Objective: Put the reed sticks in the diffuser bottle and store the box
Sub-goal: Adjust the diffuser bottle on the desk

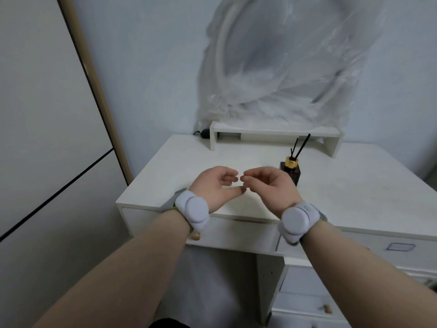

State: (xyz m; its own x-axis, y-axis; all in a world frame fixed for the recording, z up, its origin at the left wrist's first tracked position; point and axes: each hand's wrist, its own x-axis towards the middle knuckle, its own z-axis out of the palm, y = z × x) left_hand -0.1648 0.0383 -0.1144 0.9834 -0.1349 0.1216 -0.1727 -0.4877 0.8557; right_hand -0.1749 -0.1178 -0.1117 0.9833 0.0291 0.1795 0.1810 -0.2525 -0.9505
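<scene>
Reed sticks [299, 147] already stand in diffuser bottle [290, 172], on desk [354, 185] just behind right hand [267, 183]. Left hand [216, 185] and right hand hover w/ fingers loosely curled, fingertips nearly meeting, holding nothing. No box in view, so prob. stored; task looks about done. Next: pull hands away w/o bumping bottle.

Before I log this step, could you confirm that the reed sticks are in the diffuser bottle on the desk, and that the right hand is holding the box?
Not quite. The head view shows the reed sticks standing in the bottle on the desk, but the right hand holds no box: its fingers are loosely curled and empty, next to the left hand. No box is in view.
</scene>
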